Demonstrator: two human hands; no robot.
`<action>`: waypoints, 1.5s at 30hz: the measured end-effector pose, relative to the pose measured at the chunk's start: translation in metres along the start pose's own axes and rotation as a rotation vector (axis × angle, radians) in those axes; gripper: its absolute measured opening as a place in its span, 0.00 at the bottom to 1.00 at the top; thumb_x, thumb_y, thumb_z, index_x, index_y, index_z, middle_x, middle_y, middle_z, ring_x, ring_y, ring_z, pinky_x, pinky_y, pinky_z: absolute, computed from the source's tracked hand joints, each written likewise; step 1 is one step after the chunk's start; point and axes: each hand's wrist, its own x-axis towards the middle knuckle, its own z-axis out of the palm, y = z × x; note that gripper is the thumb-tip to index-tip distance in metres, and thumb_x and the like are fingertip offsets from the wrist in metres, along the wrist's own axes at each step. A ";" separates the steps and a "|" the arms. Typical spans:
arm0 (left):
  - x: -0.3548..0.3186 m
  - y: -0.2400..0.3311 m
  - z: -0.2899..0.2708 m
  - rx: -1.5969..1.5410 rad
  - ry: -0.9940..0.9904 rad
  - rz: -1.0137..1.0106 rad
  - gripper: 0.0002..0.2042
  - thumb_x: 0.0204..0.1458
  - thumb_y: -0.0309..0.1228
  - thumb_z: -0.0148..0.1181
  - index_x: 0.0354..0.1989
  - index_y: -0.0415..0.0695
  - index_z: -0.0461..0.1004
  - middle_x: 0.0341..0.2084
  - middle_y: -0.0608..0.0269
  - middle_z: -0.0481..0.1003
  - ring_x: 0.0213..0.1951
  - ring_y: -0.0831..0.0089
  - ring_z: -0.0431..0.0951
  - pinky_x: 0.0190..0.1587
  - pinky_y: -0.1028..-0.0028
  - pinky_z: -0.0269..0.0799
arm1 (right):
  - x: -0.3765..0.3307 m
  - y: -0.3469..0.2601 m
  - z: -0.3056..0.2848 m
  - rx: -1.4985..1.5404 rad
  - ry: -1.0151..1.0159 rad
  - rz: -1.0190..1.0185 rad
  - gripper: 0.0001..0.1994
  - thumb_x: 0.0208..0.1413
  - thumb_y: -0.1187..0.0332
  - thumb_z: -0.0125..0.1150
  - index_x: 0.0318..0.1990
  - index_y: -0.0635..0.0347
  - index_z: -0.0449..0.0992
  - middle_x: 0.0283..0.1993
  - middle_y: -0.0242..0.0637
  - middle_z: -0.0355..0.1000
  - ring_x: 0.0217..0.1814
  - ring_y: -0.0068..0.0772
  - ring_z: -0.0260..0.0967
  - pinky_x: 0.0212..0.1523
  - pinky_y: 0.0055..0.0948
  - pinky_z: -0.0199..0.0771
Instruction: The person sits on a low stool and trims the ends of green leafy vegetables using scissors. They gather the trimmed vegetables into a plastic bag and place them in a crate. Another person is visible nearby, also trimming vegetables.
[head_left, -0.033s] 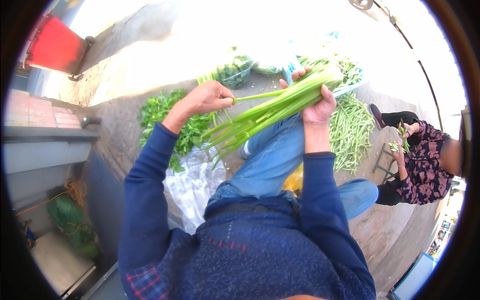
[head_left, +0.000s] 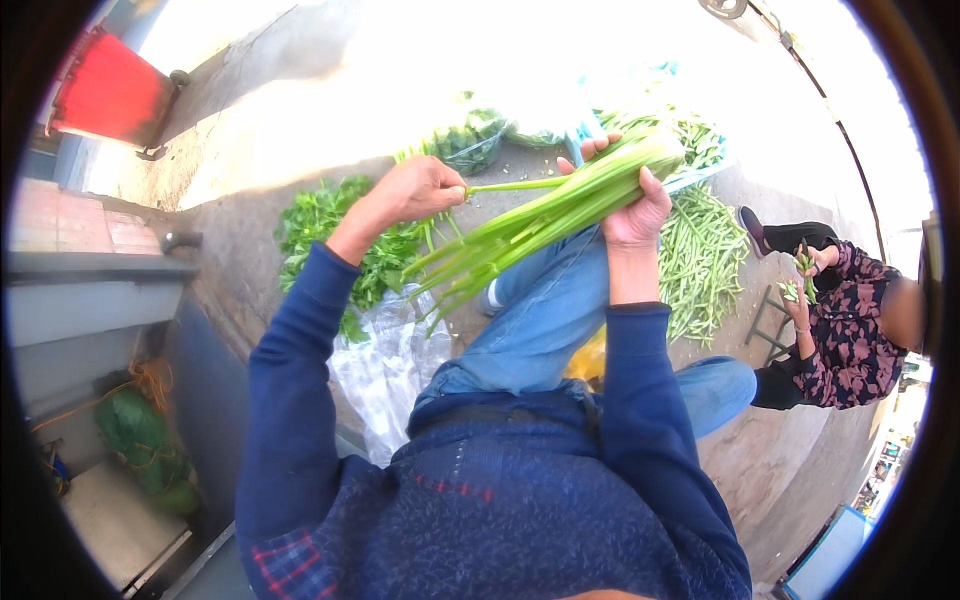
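My right hand (head_left: pixel 640 210) is wrapped round the pale base end of a celery bunch (head_left: pixel 550 210), which I hold tilted above my knees. The bunch's trimmed stalks point down and left. With its fingers closed, my left hand (head_left: pixel 415 190) pinches the thin end of one celery stalk (head_left: pixel 515 186) that stands out from the bunch. The far end of this stalk still meets the bunch near my right fingers. Below my left hand lies a heap of leafy celery tops (head_left: pixel 320 235) on the ground, partly covered by my forearm.
Clear plastic bags (head_left: pixel 390 360) lie beside my leg. A pile of green beans (head_left: pixel 700 260) spreads at right, and bagged greens (head_left: pixel 470 140) stand beyond. Another person (head_left: pixel 850 330) sits at far right holding beans. A red bin (head_left: pixel 110 90) is at far left, beside a grey step (head_left: pixel 100 268).
My left hand has shifted very slightly up and left with the pinched stalk end. The right hand and the bunch are nearly still.
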 end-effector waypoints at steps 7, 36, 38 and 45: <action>-0.016 -0.129 0.033 0.490 0.480 -0.249 0.13 0.56 0.37 0.59 0.28 0.41 0.81 0.26 0.44 0.80 0.32 0.43 0.81 0.39 0.50 0.77 | -0.003 0.001 0.002 0.042 0.051 -0.020 0.27 0.54 0.66 0.69 0.61 0.63 0.72 0.57 0.47 0.76 0.69 0.53 0.71 0.73 0.75 0.62; -0.015 -0.129 0.008 -1.351 0.511 0.006 0.35 0.57 0.40 0.71 0.71 0.40 0.64 0.45 0.59 0.77 0.39 0.73 0.80 0.35 0.72 0.84 | -0.039 -0.081 0.023 -0.497 0.308 -0.038 0.28 0.69 0.60 0.62 0.68 0.71 0.68 0.57 0.51 0.77 0.63 0.48 0.77 0.66 0.51 0.77; -0.014 -0.160 0.007 -1.426 0.583 -0.009 0.33 0.58 0.38 0.70 0.70 0.41 0.65 0.45 0.60 0.77 0.38 0.72 0.81 0.33 0.71 0.84 | -0.081 -0.115 0.000 -0.485 0.329 -0.096 0.27 0.69 0.61 0.61 0.68 0.70 0.68 0.56 0.49 0.78 0.60 0.45 0.77 0.67 0.50 0.77; 0.010 -0.260 0.066 -1.262 0.849 -0.430 0.14 0.60 0.33 0.68 0.48 0.39 0.74 0.34 0.57 0.80 0.31 0.67 0.82 0.31 0.69 0.82 | -0.234 -0.165 -0.070 -0.486 0.745 -0.139 0.24 0.71 0.61 0.59 0.67 0.67 0.69 0.53 0.43 0.78 0.56 0.39 0.77 0.66 0.48 0.78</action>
